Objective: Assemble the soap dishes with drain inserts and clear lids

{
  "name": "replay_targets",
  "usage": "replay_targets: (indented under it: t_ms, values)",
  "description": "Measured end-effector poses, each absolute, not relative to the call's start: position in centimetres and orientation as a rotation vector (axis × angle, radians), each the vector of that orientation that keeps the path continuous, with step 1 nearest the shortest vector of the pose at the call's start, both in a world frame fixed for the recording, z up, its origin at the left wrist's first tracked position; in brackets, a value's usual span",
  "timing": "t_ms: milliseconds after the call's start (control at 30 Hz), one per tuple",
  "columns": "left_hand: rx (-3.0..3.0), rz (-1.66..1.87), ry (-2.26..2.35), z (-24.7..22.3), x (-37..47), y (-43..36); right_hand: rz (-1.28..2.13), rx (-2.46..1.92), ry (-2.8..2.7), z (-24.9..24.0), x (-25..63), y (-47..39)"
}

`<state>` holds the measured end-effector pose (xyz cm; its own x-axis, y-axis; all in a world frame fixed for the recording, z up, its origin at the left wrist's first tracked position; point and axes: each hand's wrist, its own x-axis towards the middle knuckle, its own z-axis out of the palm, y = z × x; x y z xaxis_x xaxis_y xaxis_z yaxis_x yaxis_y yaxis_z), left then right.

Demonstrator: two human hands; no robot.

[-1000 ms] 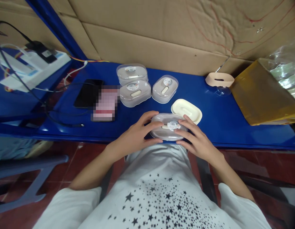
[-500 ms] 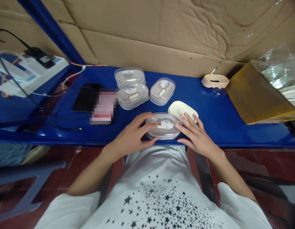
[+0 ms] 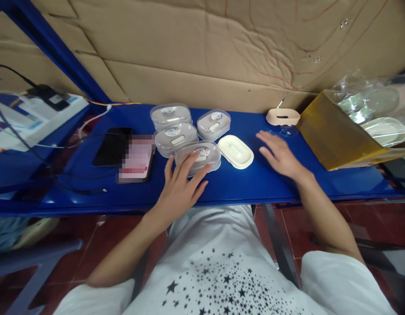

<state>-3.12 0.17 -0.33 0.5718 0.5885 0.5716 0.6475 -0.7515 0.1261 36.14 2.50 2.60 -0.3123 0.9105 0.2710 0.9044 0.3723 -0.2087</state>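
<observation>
Fingers spread, my left hand (image 3: pixel 181 183) rests over the near side of a clear-lidded oval box (image 3: pixel 213 161) with a round sticker on top. Behind that box stand similar ones: a front-left box (image 3: pixel 169 143), a back-left box (image 3: pixel 163 117) and a right box (image 3: pixel 222 127). A cream oval tray (image 3: pixel 235 151) lies on the table just right of the box under my left hand. My right hand (image 3: pixel 277 153) hovers over the table to the right of the tray, fingers stretched out and holding nothing.
A beige oval piece (image 3: pixel 283 117) with a slot sits by the cardboard wall. At right stands a taped carton (image 3: pixel 333 135) holding plastic-wrapped pieces. A phone (image 3: pixel 137 158), a black flat device (image 3: pixel 107 146), cables and a white power strip (image 3: pixel 41 118) lie at left.
The box between my hands has moved left and away from me, up against the other boxes. My right hand has left it and moved right, past the cream tray.
</observation>
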Motion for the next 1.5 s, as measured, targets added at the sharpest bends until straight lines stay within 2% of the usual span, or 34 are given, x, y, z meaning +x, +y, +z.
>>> replay_targets:
  t_ms: [133,200,333,533,600,700,933,1067,1267,1400,1500]
  values:
    - [-2.764,-0.909,-1.063,-0.1,-3.2,0.2,-0.229,-2.254,-1.992,2.7,41.8,5.1]
    - [-2.792,-0.886,-1.063,-0.1,-3.1,0.2,-0.275,-2.369,-1.951,2.6,43.3,4.0]
    - [-2.812,-0.86,-1.037,0.0,-2.9,0.1,-0.374,-2.085,-2.063,2.5,41.0,-2.1]
    - [-2.762,-0.819,-0.938,0.1,-2.9,-0.1,0.149,-1.417,-2.402,3.3,31.6,-10.2]
    - [-2.771,-0.819,-0.867,0.3,-2.9,-0.3,0.304,-1.206,-2.465,3.1,29.5,-10.3]
    - [-2.868,-0.791,-0.75,0.5,-2.9,-1.0,0.319,-1.111,-2.482,2.3,28.2,-8.6]
    - [-2.908,-0.667,-0.625,0.2,-2.0,-1.8,0.037,-1.443,-2.452,2.6,31.0,-2.9]
    - [-2.91,-0.671,-0.654,0.3,-1.6,-1.8,-0.179,-1.915,-2.245,3.9,36.6,2.6]
    - [-2.939,-0.656,-0.679,0.2,-1.5,-1.7,-0.146,-2.155,-1.995,3.9,44.5,10.8]
    - [-2.95,-0.662,-0.667,0.2,-1.6,-1.6,-0.072,-2.246,-1.963,3.8,46.7,9.2]
    - [-2.959,-0.654,-0.657,0.3,-1.5,-1.6,-0.11,-2.148,-2.004,3.6,46.7,5.6]
